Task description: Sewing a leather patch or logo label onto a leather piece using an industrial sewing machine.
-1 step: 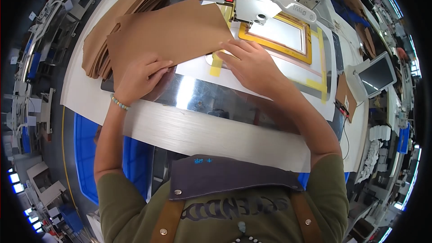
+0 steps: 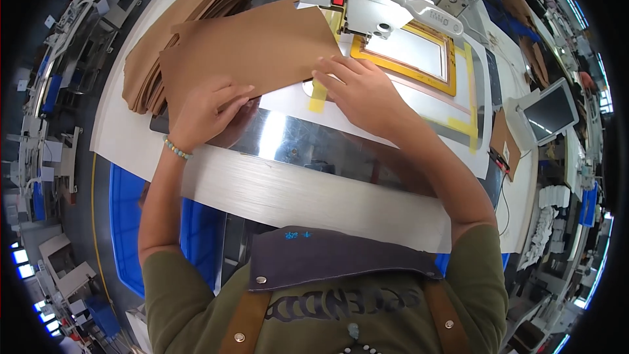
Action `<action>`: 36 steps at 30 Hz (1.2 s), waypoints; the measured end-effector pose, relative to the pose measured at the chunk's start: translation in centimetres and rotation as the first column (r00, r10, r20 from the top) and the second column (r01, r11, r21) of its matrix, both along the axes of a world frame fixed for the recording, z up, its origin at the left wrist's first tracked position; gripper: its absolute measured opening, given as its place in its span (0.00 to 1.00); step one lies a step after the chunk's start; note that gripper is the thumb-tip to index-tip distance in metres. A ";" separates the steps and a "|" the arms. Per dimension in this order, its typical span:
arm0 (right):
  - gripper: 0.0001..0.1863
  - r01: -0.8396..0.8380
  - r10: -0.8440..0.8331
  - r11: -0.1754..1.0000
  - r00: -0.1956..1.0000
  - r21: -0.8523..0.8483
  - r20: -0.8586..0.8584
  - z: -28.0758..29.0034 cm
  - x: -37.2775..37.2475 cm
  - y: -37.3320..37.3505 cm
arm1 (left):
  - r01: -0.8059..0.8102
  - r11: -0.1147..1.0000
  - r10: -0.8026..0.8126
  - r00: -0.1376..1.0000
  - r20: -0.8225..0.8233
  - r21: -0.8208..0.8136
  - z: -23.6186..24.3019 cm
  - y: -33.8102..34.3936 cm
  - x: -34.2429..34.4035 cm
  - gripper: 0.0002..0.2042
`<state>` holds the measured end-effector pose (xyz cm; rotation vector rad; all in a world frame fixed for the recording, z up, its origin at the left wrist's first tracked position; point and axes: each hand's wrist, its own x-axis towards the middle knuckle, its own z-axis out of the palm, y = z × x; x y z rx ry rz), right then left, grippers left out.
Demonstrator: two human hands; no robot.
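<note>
A flat brown panel (image 2: 255, 46), of fabric or leather, lies at a slant in front of the sewing machine (image 2: 377, 0). My left hand (image 2: 206, 108) is closed at its lower left edge, with the thumb and fingers together on the material. At the panel's right corner my right hand (image 2: 363, 95) grips the edge between thumb and fingers; parts of the fingertips are hidden. Beneath the right end is a white template sheet (image 2: 288, 101) with a strip of yellow tape (image 2: 318, 96). To the right of the panel sits a yellow-edged clamp frame (image 2: 403, 59) under the machine head.
Behind the panel, at the left, stands a pile of similar brown pieces (image 2: 147, 59). A shiny metal plate (image 2: 282, 134) runs along the near side. Below the table's left edge is a blue bin (image 2: 128, 223). A screen (image 2: 550, 108) and red-handled snips (image 2: 499, 160) are at the right.
</note>
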<state>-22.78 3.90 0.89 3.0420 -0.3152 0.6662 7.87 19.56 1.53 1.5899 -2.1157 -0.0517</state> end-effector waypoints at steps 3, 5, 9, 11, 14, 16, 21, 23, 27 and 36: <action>0.25 0.019 -0.026 0.998 0.994 -0.063 -0.102 -1.8 2.2 -0.7 | -0.179 0.978 0.190 0.975 0.113 -0.102 1.2 -1.4 1.3 0.11; 0.25 0.002 -0.015 0.996 0.990 -0.091 -0.140 -2.2 3.4 -0.5 | -0.217 0.952 0.265 0.936 0.232 -0.215 1.5 -3.0 4.6 0.16; 0.24 0.024 -0.044 0.992 0.985 -0.122 -0.166 -2.6 2.4 -0.5 | -0.252 0.871 0.461 0.718 0.522 -0.422 0.9 -5.8 7.9 0.22; 0.24 0.014 -0.029 0.995 0.987 -0.102 -0.156 -2.5 1.8 -0.5 | -0.163 0.938 0.321 0.739 0.592 -0.306 -0.8 -5.4 9.2 0.23; 0.23 0.013 -0.018 0.999 0.989 -0.033 -0.144 -2.6 1.2 -0.7 | -0.145 0.986 0.167 0.884 0.436 -0.083 -3.7 -4.7 8.6 0.25; 0.23 0.013 -0.014 1.000 0.995 -0.007 -0.102 -3.0 0.8 -1.1 | -0.368 0.920 0.268 0.841 0.471 0.135 -2.0 -4.2 6.0 0.24; 0.23 0.024 -0.023 1.000 0.993 0.009 -0.115 -2.7 0.9 -1.0 | -0.276 0.953 0.298 0.795 0.529 -0.122 1.6 -6.6 6.2 0.16; 0.23 0.032 -0.030 0.999 0.993 0.017 -0.116 -2.7 1.1 -1.0 | -0.261 0.947 0.322 0.749 0.580 -0.189 1.8 -8.0 7.7 0.16; 0.23 0.048 -0.043 0.998 0.988 0.030 -0.151 -2.4 1.4 -0.5 | -0.205 0.941 0.337 0.658 0.674 -0.270 1.2 -10.8 11.5 0.12; 0.24 0.056 -0.048 0.997 0.988 0.052 -0.148 -2.6 0.9 -1.0 | -0.453 0.891 0.446 0.864 -0.235 0.028 1.2 -9.5 14.8 0.06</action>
